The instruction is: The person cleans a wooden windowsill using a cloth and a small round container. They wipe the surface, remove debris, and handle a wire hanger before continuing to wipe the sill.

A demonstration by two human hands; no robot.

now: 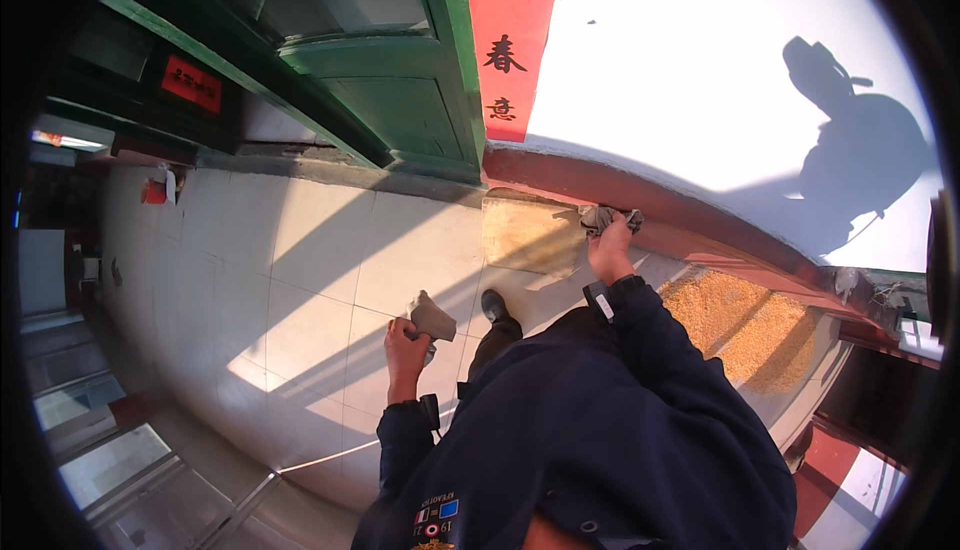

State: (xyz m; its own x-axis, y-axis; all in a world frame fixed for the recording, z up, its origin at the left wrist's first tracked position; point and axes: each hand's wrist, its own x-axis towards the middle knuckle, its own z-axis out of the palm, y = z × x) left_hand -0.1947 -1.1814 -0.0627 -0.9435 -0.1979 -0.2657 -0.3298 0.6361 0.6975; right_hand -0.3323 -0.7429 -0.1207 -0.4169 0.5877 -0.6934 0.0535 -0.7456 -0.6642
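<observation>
My right hand (613,253) grips a crumpled grey-brown cloth (598,218) beside the red-painted base (592,186) of the white wall; whether the cloth touches it, I cannot tell. A second grey-brown cloth (433,317) is pinched in my left hand (406,351), held above the tiled floor in front of me. Part of that cloth hangs below my fingers. Both wrists wear dark bands with a small device. A yellowish square board or mat (529,238) lies on the floor near the wall, just left of my right hand.
Green doors (390,111) stand beside a red paper banner (506,47) bearing writing. Yellow grain (739,328) is spread on the floor to my right. My shoe (493,304) is on the tiles (307,265). A red object (154,191) sits by the far doorway. Glazed frames (116,467) line the lower left.
</observation>
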